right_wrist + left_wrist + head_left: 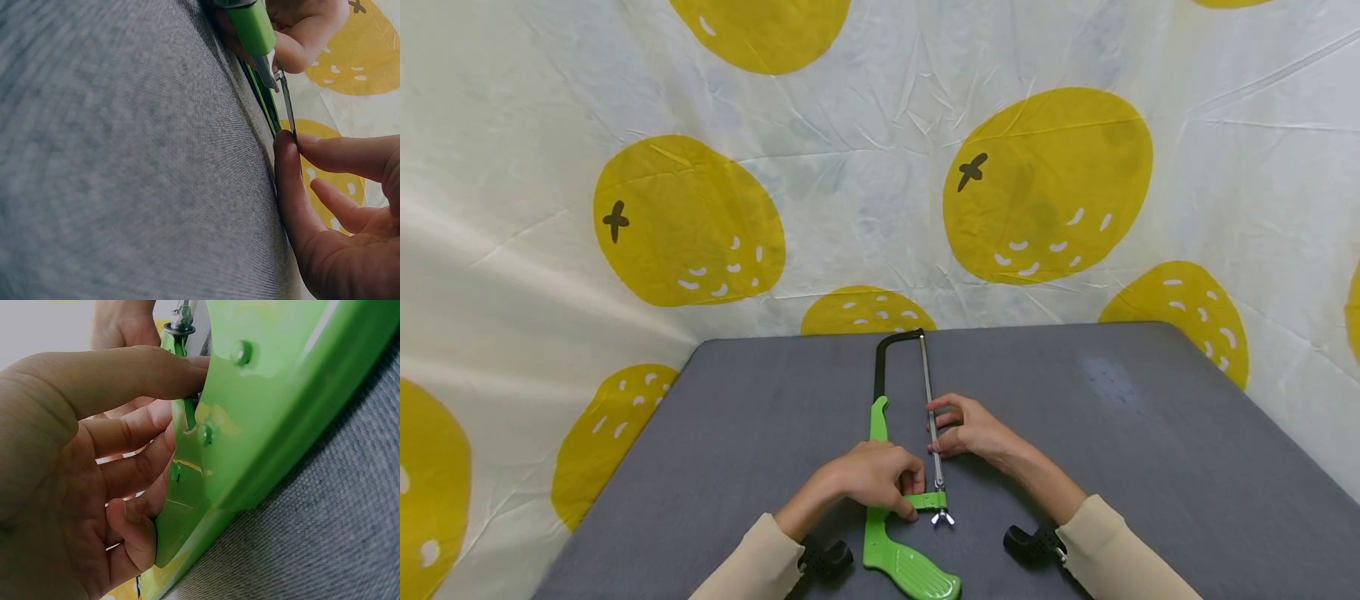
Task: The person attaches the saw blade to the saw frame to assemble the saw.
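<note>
A hacksaw with a green handle and a black front frame lies on the grey table, its far end pointing away from me. My left hand grips its green frame just above the handle, thumb near the short green crosspiece. In the left wrist view, that thumb and the curled fingers close around the green body. The thin blade runs along the right side of the saw. My right hand pinches this blade between thumb and fingertip, clearly seen in the right wrist view. A silver wing nut sits at the blade's near end.
The grey cloth-covered table reaches back to a white curtain printed with yellow fruit shapes. Black wrist devices show at the left cuff and the right cuff.
</note>
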The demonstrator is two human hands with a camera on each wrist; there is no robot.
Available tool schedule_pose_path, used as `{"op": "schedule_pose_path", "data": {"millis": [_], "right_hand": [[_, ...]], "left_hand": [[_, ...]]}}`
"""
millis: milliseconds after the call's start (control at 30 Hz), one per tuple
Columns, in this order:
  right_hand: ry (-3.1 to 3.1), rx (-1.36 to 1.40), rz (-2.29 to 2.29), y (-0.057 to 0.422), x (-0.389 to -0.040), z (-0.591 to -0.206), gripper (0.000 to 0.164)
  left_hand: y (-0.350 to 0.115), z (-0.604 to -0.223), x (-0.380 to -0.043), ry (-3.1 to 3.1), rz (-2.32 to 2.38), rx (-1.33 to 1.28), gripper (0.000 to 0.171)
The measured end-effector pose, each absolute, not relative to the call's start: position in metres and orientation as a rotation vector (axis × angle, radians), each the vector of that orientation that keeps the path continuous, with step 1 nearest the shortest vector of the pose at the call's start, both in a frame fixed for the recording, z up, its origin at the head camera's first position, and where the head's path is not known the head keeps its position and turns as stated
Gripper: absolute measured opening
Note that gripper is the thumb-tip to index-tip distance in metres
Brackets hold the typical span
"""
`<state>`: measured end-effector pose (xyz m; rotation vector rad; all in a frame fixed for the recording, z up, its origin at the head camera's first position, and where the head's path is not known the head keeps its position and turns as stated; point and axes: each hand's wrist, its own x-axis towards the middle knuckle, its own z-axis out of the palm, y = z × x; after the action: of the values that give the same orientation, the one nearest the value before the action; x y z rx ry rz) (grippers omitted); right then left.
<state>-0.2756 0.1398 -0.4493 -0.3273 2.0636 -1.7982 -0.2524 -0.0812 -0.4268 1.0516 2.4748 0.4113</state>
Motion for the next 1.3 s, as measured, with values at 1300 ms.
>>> {"op": "schedule_pose_path", "data": {"millis": [1300], "right_hand": [[2.167,-0.369,-1.667,0.145,-0.264,-0.439,0.070]], "left_hand": [[-0.080,-0.430,-0.253,2.489,0.405,1.088,0.021]]}}
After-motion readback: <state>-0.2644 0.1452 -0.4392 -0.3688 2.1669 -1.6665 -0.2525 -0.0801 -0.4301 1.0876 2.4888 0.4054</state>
